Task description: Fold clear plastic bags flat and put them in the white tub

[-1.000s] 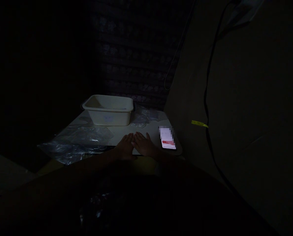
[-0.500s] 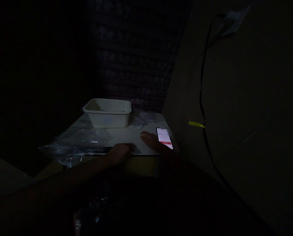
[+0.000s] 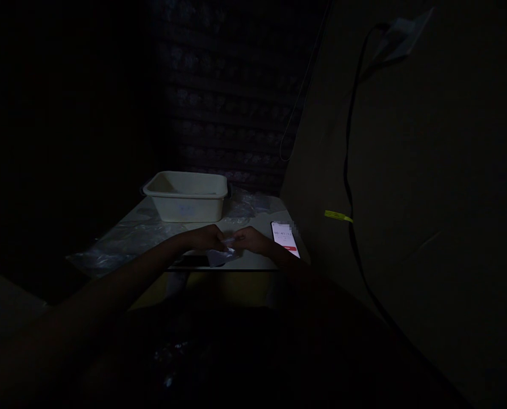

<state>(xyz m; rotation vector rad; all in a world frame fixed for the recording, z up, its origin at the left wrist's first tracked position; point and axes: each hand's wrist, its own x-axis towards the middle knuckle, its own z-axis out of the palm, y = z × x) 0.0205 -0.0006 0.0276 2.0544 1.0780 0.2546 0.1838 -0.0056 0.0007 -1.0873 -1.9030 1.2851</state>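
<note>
A small clear plastic bag [image 3: 222, 257] hangs between my two hands above the near edge of the table [image 3: 253, 262]. My left hand [image 3: 206, 237] is closed on its left side, and my right hand [image 3: 253, 240] pinches its upper right corner. The fingertips of both hands are close together. Just right of my right hand lies a lit phone [image 3: 284, 236] showing a timer. Behind my hands stands a cream plastic tub [image 3: 187, 207].
Crumpled clear plastic [image 3: 125, 241] covers the table's left side, and more plastic [image 3: 248, 203] lies right of the tub. A dark flat object [image 3: 191, 261] sits at the front edge. A black cable [image 3: 348, 165] with a yellow tag [image 3: 337, 216] runs down the right wall.
My left hand has moved up and right and my right hand has closed. The small plastic bag now shows between them. The loose plastic at the table's front left has shifted.
</note>
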